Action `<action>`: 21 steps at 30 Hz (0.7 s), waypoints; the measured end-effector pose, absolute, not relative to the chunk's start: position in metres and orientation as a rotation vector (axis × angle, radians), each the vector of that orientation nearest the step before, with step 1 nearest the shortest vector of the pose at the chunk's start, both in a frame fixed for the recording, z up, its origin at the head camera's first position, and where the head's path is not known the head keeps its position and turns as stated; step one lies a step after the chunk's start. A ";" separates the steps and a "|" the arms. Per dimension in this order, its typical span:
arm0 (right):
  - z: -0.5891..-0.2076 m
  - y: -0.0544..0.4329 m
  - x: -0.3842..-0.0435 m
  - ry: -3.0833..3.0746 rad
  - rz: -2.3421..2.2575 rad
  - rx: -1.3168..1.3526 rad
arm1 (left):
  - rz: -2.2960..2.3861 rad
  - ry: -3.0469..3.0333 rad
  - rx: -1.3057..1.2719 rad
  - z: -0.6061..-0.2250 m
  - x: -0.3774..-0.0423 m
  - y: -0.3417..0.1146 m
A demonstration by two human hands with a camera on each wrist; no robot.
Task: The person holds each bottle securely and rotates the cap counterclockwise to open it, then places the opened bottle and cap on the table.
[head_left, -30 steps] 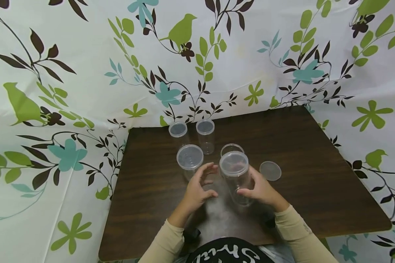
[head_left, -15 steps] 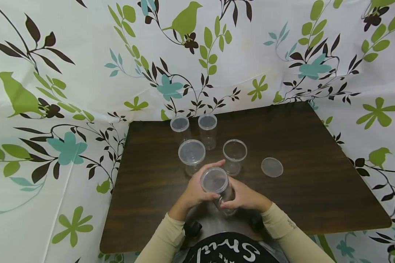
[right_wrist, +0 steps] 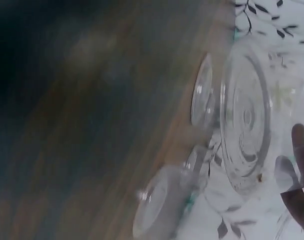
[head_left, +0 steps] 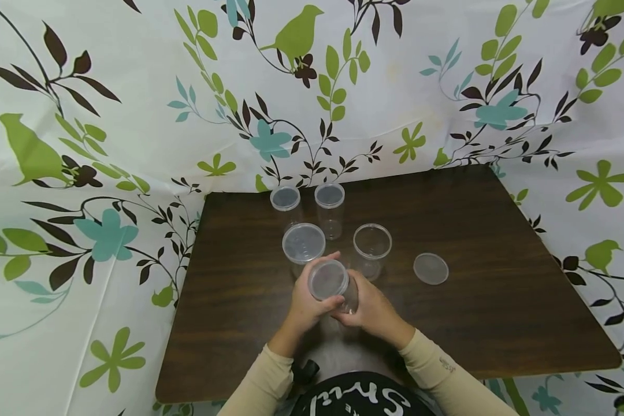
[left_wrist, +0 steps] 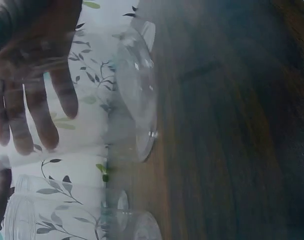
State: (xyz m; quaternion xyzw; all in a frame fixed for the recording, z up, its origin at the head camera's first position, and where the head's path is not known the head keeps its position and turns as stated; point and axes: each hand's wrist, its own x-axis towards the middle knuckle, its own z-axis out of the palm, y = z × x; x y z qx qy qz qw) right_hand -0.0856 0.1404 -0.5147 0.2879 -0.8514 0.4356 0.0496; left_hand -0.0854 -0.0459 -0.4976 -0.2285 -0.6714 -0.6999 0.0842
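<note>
Left hand [head_left: 304,303] and right hand [head_left: 373,308], fingers curled around a lidded jar [head_left: 333,283] above the table [head_left: 473,312], toward its near edge; two capped jars [head_left: 330,199] stand by the far edge.

A first jar [head_left: 327,281] is held between the left hand [head_left: 303,303] and right hand [head_left: 377,310]. Behind it, a second jar [head_left: 304,242], an open jar [head_left: 372,249] and a lid [head_left: 431,268] are arranged left to right on the desk [head_left: 504,277]; farther back, a third jar [head_left: 286,203] is set left of a fourth jar [head_left: 330,207].
</note>
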 end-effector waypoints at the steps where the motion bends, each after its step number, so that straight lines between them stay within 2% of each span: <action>1: -0.514 0.138 -0.084 -2.595 1.306 0.848 | -2.092 -2.003 -0.667 -0.498 -0.086 -0.046; 5: -0.514 0.135 -0.082 -2.595 1.329 0.859 | -2.085 -1.996 -0.672 -0.499 -0.088 -0.051; 15: -0.522 0.166 -0.098 -2.533 1.888 1.215 | -2.417 -1.739 -0.826 -0.502 -0.090 -0.060; 21: -0.520 0.172 -0.104 -2.564 2.046 1.312 | -2.515 -1.632 -0.921 -0.502 -0.092 -0.060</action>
